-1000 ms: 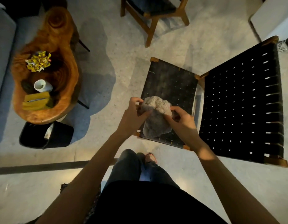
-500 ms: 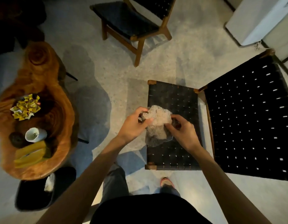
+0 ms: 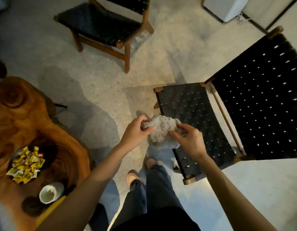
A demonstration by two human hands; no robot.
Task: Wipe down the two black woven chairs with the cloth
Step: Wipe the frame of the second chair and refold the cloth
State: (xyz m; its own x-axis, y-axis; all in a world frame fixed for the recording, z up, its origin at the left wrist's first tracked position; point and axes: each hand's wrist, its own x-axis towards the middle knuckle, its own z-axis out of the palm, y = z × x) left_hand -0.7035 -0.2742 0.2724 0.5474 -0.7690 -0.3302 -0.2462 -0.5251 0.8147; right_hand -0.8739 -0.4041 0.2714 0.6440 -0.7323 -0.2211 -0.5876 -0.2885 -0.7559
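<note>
A fluffy beige cloth (image 3: 161, 132) hangs bunched between both hands, just off the front left edge of the near seat. My left hand (image 3: 136, 132) pinches its left end and my right hand (image 3: 188, 140) pinches its right side. The near black woven chair (image 3: 194, 117) stands to the right, its seat under my right hand and its tall woven back (image 3: 264, 100) at the far right. A second black woven chair (image 3: 101, 25) stands farther off at the top, apart from both hands.
A wooden slab table (image 3: 32, 130) fills the left side, carrying a dish of yellow wrappers (image 3: 25, 165) and a white cup (image 3: 50, 192). A white appliance (image 3: 224, 7) with a cord sits at the top right. My feet and legs stand on the bare concrete floor (image 3: 161, 67).
The view has swung so the far chair shows fuller and the near chair sits farther right. Both hands, still holding the cloth, now hang off the seat's left edge instead of over it.
</note>
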